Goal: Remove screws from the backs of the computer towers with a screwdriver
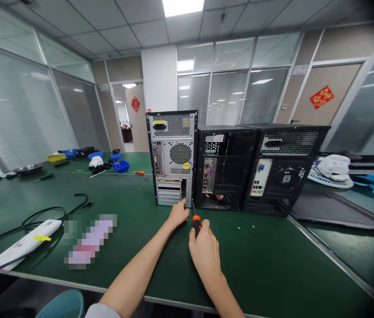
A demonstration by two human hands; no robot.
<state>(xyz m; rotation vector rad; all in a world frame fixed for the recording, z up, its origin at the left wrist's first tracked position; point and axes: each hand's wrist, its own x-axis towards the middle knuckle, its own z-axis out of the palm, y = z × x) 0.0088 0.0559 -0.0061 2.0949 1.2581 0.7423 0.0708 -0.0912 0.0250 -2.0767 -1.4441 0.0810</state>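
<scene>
My right hand [205, 249] is closed around the black and orange handle of a screwdriver [196, 218]. Its thin shaft points up toward the lower right corner of a computer case [188, 145], whose metal back panel faces me. Whether the tip sits on a screw is too small to tell. At the bottom of that panel is my left hand [177, 213], index finger stretched toward the edge beside the slot covers [169, 191]; the other fingers are partly hidden, and I see nothing held there.
Two black computer cases [228, 168] [284, 170] stand to the right. A white power strip [28, 243] with black cables lies at left on the green table [123, 198]. Farther back are blue trays [120, 166], an orange-handled tool [139, 172] and a metal bowl [28, 169].
</scene>
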